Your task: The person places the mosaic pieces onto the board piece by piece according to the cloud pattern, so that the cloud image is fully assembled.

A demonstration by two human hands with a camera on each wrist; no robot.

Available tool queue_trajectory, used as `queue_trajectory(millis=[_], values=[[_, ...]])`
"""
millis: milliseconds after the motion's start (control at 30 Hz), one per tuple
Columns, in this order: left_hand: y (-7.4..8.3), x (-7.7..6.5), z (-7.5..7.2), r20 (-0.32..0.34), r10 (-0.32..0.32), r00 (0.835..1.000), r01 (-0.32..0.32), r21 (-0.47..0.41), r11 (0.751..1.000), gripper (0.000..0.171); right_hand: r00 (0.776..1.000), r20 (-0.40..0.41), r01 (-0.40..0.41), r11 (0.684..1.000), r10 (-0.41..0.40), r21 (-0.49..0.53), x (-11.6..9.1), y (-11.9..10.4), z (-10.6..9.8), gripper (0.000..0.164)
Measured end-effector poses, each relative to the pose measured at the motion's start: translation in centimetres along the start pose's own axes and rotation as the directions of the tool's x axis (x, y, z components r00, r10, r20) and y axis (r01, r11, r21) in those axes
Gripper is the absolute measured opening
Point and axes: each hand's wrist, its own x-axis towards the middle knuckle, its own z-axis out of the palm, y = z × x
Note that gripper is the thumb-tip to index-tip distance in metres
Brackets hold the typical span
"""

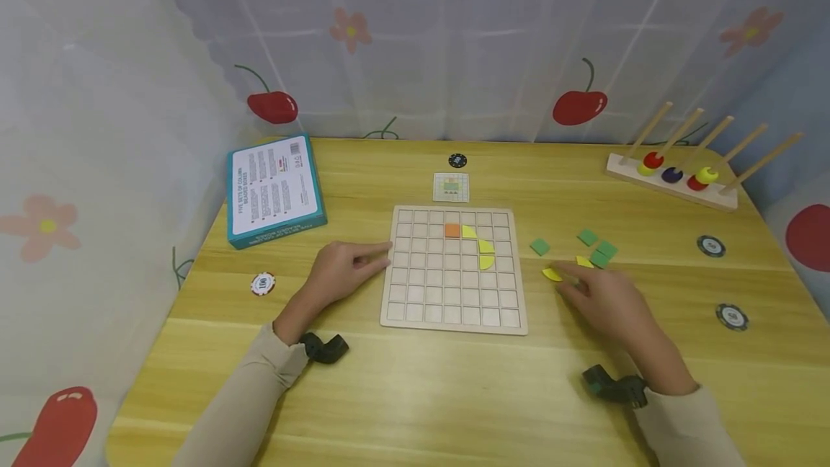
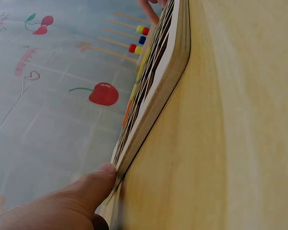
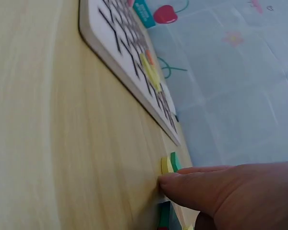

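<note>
A wooden grid board (image 1: 424, 328) lies flat on the table. On it sit an orange square tile (image 1: 452, 230) and several yellow quarter-circle tiles, one of them (image 1: 486, 262) lowest. My left hand (image 1: 340, 269) reaches the board's left edge, thumb and index finger stretched out with their tips against it; the thumb (image 2: 93, 187) shows at the rim in the left wrist view. To the right of the board, my right hand (image 1: 606, 301) pinches a yellow tile (image 1: 552, 274) low over the table. Another yellow tile (image 1: 583, 261) lies partly behind its fingers.
Green square tiles (image 1: 540, 246) lie near the right hand. Behind the board are a pattern card (image 1: 450, 187) and a black chip (image 1: 457, 161). A teal box (image 1: 275, 189) stands back left, a peg stand (image 1: 671, 182) with beads back right. More chips (image 1: 262, 284) lie at both sides.
</note>
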Motion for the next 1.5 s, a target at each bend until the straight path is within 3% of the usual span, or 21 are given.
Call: queue_trajectory(millis=[233, 500, 767, 1133, 1300, 1500], values=[[-0.1, 0.0, -0.1, 0.005, -0.006, 1.000, 0.006, -0.005, 1.000, 0.033, 1.000, 0.017, 0.006, 1.000, -0.006, -0.007, 1.4, 0.2, 0.1, 0.029], [-0.2, 0.0, 0.1, 0.008, -0.010, 1.000, 0.010, 0.001, 1.000, 0.033, 0.999, 0.035, 0.004, 1.000, -0.004, -0.002, 3.0, -0.6, 0.3, 0.040], [-0.2, 0.0, 0.1, 0.012, -0.020, 1.000, 0.019, 0.014, 1.000, 0.033, 1.000, -0.007, 0.023, 0.999, -0.023, 0.044, 5.2, -4.5, 1.1, 0.038], [-0.1, 0.0, 0.0, 0.021, -0.020, 1.000, 0.020, 0.018, 1.000, 0.033, 0.997, 0.037, 0.058, 0.993, -0.062, 0.104, 9.1, -10.3, 4.4, 0.038], [-0.2, 0.1, 0.1, 0.005, -0.004, 1.000, 0.004, 0.011, 1.000, 0.033, 0.998, 0.019, 0.055, 0.990, -0.058, 0.130, 10.7, -11.9, 5.5, 0.038], [-0.4, 0.0, 0.4, -0.007, 0.007, 1.000, -0.006, 0.021, 1.000, 0.033, 0.997, -0.046, 0.073, 0.993, -0.069, 0.092, 12.1, -12.8, 6.7, 0.032]])
